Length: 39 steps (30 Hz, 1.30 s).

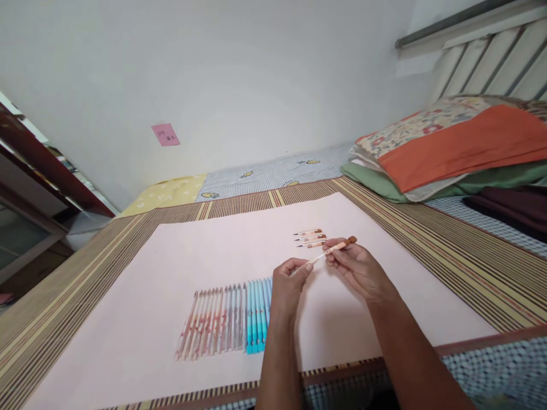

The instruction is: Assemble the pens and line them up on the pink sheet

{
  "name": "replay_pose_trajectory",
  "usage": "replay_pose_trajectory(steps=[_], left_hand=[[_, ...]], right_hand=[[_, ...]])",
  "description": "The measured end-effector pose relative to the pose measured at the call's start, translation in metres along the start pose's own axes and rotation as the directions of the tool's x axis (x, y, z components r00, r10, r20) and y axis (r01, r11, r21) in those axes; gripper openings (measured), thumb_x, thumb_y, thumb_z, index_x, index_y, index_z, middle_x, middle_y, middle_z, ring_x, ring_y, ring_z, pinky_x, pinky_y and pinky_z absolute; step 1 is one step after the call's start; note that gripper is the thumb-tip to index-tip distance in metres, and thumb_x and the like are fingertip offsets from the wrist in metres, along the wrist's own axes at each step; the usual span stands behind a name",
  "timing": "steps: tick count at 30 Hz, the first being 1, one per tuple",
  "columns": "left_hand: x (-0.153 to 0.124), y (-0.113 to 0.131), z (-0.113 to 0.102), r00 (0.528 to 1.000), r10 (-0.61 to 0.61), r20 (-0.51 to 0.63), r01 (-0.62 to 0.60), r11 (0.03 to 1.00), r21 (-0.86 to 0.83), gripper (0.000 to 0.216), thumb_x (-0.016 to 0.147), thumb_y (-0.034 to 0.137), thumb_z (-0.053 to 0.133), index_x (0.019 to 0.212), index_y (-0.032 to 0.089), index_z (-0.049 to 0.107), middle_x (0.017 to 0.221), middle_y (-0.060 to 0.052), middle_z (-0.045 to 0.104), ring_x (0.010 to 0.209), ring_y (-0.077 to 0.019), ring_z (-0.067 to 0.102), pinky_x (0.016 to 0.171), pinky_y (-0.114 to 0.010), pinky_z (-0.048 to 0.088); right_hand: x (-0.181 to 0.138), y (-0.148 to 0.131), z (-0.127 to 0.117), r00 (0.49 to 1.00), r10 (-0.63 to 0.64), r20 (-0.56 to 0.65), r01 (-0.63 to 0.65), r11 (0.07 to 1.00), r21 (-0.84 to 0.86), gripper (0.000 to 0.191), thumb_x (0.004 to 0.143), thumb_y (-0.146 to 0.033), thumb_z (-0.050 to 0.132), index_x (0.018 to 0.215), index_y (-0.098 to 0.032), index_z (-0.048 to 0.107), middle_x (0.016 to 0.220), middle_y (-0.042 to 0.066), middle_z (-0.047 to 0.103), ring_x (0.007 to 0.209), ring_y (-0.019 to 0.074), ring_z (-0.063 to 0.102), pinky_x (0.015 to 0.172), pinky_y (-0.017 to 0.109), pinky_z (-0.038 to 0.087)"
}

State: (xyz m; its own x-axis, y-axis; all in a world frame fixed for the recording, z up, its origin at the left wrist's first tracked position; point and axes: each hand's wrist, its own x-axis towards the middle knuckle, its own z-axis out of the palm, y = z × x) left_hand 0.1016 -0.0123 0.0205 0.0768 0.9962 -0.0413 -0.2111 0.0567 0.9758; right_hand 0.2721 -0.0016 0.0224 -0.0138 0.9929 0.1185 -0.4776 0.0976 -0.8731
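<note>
My right hand (356, 267) pinches the orange barrel of a pen (337, 247) with a brown top, held above a pale pink sheet (213, 256). My left hand (290, 282) is closed on the pen's thin white tip end. Just beyond them, three similar orange pens (311, 238) lie side by side on the sheet. A row of several pens (226, 322), pink, grey and blue, lies flat on the sheet below and left of my left hand.
The pink sheet lies on a striped woven mat (448, 239) covering a bed. Folded bedding, orange and green (453, 154), is stacked at the right. A pink note (165, 135) is stuck on the white wall. Dark furniture (38, 188) stands at the left.
</note>
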Motion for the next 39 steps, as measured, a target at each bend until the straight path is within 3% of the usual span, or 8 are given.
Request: replay_pose_trajectory(steps=[9,18,21,27,31,36,39], left_hand=[[-0.003,0.005,-0.002,0.993,-0.041,0.11,0.037,0.999,0.039,0.045,0.073,0.056,0.073,0.079,0.011,0.075,0.046,0.006,0.038,0.044,-0.0051,0.025,0.047,-0.024,0.015],[-0.006,0.007,0.0,0.967,-0.105,0.233,0.098,0.994,0.04,0.06,0.078,0.069,0.061,0.067,0.01,0.073,0.039,0.009,0.027,0.039,-0.0046,0.016,0.046,-0.027,0.01],[-0.006,0.006,0.001,0.967,-0.09,0.237,0.091,0.996,0.007,0.057,0.076,0.067,0.064,0.068,0.011,0.071,0.041,0.009,0.028,0.04,-0.0045,0.017,0.046,-0.026,0.01],[-0.005,0.005,-0.002,0.988,-0.024,0.155,0.023,1.0,0.008,0.045,0.074,0.058,0.072,0.074,0.013,0.068,0.046,0.008,0.037,0.044,-0.0053,0.025,0.047,-0.024,0.015],[-0.005,0.006,-0.001,0.989,-0.016,0.144,0.02,0.999,-0.027,0.045,0.073,0.058,0.073,0.073,0.014,0.065,0.046,0.007,0.041,0.042,-0.005,0.026,0.046,-0.023,0.015],[-0.004,0.005,0.0,0.983,-0.042,0.181,0.054,0.997,-0.062,0.046,0.078,0.059,0.067,0.074,0.014,0.066,0.043,0.007,0.041,0.038,-0.005,0.022,0.044,-0.024,0.013],[-0.005,0.004,0.002,0.987,-0.022,0.158,0.03,0.998,-0.05,0.041,0.076,0.055,0.07,0.072,0.015,0.062,0.046,0.007,0.043,0.04,-0.0054,0.025,0.044,-0.023,0.017]], right_hand=[[-0.001,-0.006,-0.008,1.0,0.014,0.002,-0.014,0.995,-0.098,0.027,0.07,-0.04,0.085,0.086,-0.02,0.077,0.082,0.004,0.066,0.072,0.0129,0.057,0.069,0.026,0.05],[-0.002,-0.011,-0.016,0.997,-0.011,0.083,0.03,0.973,-0.231,0.025,0.073,-0.039,0.083,0.089,-0.019,0.077,0.088,0.005,0.068,0.075,0.0156,0.06,0.073,0.03,0.05],[-0.001,-0.006,-0.01,0.991,0.033,0.129,-0.003,0.974,-0.228,0.026,0.074,-0.04,0.082,0.088,-0.019,0.077,0.089,0.006,0.068,0.073,0.0153,0.06,0.073,0.031,0.051],[0.001,0.002,0.006,0.997,0.039,0.071,-0.028,0.987,-0.156,0.029,0.072,-0.042,0.083,0.085,-0.018,0.075,0.079,0.004,0.068,0.069,0.0147,0.061,0.07,0.03,0.05],[0.0,0.005,0.01,0.993,0.057,0.103,-0.043,0.99,-0.134,0.029,0.073,-0.038,0.082,0.091,-0.018,0.073,0.073,0.003,0.067,0.071,0.0154,0.062,0.072,0.031,0.049],[-0.001,0.005,0.011,0.99,0.049,0.13,-0.022,0.979,-0.201,0.03,0.076,-0.039,0.079,0.095,-0.017,0.071,0.073,0.002,0.066,0.071,0.0155,0.06,0.071,0.031,0.047],[0.0,0.005,0.015,0.994,0.028,0.105,0.001,0.964,-0.267,0.029,0.076,-0.041,0.079,0.087,-0.016,0.069,0.067,-0.001,0.06,0.064,0.0133,0.054,0.063,0.028,0.042]])
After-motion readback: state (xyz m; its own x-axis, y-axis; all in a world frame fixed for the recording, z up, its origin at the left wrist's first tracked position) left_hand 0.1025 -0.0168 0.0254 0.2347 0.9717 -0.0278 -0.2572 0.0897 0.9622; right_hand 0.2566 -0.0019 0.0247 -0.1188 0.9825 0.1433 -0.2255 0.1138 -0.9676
